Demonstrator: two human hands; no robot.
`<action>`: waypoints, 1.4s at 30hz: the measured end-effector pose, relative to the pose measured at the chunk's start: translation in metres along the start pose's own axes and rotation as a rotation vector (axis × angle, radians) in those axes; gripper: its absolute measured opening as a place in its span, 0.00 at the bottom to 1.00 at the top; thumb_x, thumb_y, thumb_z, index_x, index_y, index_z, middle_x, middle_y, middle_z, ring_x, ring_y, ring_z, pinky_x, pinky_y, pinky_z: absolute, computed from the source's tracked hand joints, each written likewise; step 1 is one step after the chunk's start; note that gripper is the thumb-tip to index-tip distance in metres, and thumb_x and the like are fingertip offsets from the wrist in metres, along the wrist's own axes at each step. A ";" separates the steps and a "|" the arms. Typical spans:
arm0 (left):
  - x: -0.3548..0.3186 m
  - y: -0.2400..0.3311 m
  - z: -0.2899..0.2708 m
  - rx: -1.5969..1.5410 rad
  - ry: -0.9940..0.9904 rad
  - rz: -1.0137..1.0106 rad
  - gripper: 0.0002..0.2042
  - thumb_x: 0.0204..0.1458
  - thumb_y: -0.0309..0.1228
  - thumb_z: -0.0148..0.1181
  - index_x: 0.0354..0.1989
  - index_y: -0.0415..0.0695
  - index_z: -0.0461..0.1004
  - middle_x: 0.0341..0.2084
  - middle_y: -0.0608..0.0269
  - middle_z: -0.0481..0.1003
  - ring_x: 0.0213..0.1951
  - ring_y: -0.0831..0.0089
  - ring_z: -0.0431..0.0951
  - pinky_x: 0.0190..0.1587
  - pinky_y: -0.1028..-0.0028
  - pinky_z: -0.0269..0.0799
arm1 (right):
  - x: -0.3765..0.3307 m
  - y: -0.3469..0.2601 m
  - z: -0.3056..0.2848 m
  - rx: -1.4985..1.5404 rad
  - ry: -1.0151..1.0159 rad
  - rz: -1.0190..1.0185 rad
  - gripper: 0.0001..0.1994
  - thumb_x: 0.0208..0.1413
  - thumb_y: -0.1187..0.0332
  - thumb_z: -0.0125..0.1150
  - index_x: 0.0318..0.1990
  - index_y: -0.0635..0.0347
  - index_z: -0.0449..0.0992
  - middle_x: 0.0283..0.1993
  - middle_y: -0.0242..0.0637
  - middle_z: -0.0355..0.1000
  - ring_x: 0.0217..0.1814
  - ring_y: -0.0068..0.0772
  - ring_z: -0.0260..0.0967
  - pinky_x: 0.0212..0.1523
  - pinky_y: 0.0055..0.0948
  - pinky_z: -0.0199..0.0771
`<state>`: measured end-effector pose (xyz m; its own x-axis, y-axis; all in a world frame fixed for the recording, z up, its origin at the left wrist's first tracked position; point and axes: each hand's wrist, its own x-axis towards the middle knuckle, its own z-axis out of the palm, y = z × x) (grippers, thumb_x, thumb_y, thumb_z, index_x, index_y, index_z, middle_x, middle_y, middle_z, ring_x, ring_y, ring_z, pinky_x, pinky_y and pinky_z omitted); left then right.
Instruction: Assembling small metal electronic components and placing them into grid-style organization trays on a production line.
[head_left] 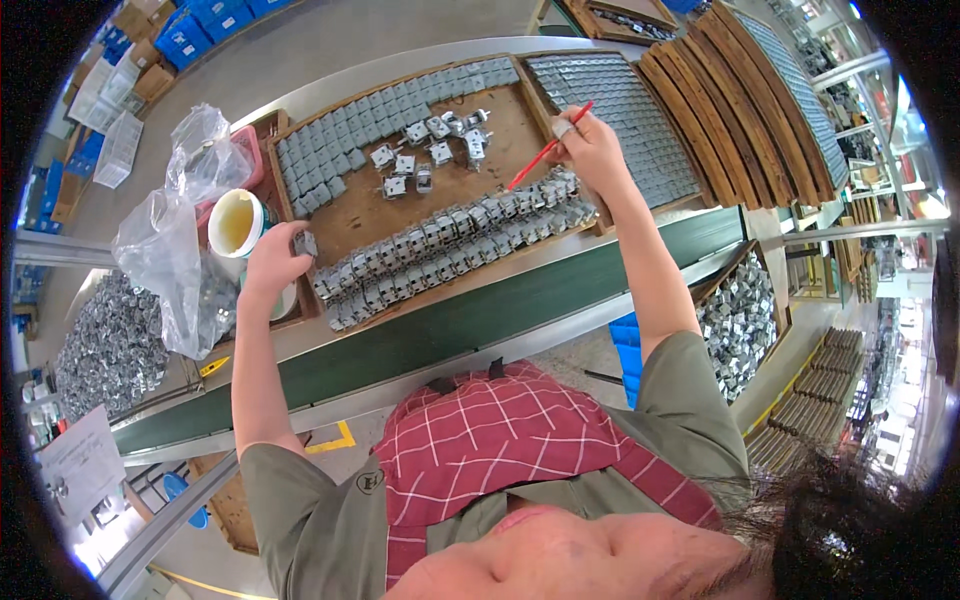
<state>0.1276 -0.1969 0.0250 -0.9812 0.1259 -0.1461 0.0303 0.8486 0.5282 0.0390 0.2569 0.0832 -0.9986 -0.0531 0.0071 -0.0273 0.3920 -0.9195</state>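
Observation:
My right hand (594, 152) is closed around a thin red stick (532, 167), which slants down over the wooden tray (375, 218). The stick's lower end is near the rows of small grey metal parts (450, 232) along the tray's near side. At the tray's left edge, my left hand (272, 264) pinches one small grey metal part (305, 243). Several loose silvery parts (440, 152) lie scattered mid-tray, and flat grey pieces (340, 135) fill its far side in rows. Just beyond my left hand stands a white tub (214, 232) with yellowish contents.
Clear plastic bags (170, 255) and a heap of metal parts (110, 345) lie at the left. To the right are a second filled tray (620, 125) and stacked wooden trays (735, 110). A box of metal parts (745, 325) stands lower right. The green table edge (480, 315) runs before me.

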 end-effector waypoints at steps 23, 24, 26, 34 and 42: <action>0.044 0.061 0.034 -0.021 -0.018 0.043 0.25 0.44 0.29 0.56 0.55 0.44 0.70 0.47 0.48 0.72 0.50 0.54 0.73 0.52 0.62 0.70 | 0.028 -0.003 -0.047 -0.271 0.131 -0.172 0.13 0.57 0.62 0.53 0.36 0.65 0.73 0.27 0.47 0.73 0.30 0.44 0.75 0.35 0.36 0.71; 0.048 0.062 0.048 0.001 0.077 0.135 0.25 0.44 0.31 0.58 0.56 0.45 0.69 0.47 0.49 0.71 0.50 0.55 0.73 0.51 0.62 0.70 | 0.029 0.003 -0.046 -0.395 0.073 -0.218 0.13 0.58 0.62 0.53 0.35 0.65 0.73 0.27 0.49 0.73 0.32 0.48 0.74 0.36 0.38 0.71; 0.057 0.065 0.066 0.017 0.173 0.222 0.26 0.45 0.33 0.60 0.57 0.47 0.68 0.47 0.50 0.71 0.50 0.55 0.73 0.51 0.62 0.70 | 0.028 -0.003 -0.045 -0.573 -0.022 -0.272 0.14 0.58 0.61 0.51 0.35 0.65 0.73 0.30 0.52 0.73 0.37 0.59 0.71 0.38 0.45 0.69; 0.082 0.079 0.085 0.098 0.094 0.138 0.22 0.44 0.33 0.65 0.49 0.47 0.68 0.44 0.52 0.71 0.46 0.53 0.74 0.47 0.61 0.71 | 0.020 -0.006 -0.049 -0.589 0.033 -0.262 0.11 0.58 0.64 0.50 0.35 0.64 0.72 0.29 0.53 0.72 0.37 0.59 0.70 0.38 0.48 0.68; 0.072 0.059 0.084 0.053 0.201 0.130 0.20 0.41 0.30 0.63 0.44 0.43 0.68 0.37 0.53 0.74 0.41 0.55 0.75 0.43 0.62 0.72 | 0.021 0.009 -0.051 -0.539 -0.007 -0.265 0.11 0.58 0.66 0.52 0.34 0.67 0.71 0.25 0.46 0.70 0.26 0.36 0.72 0.33 0.34 0.69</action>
<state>0.0752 -0.0946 -0.0243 -0.9864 0.1359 0.0926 0.1639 0.8586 0.4858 0.0155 0.3059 0.0955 -0.9543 -0.2180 0.2042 -0.2965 0.7749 -0.5583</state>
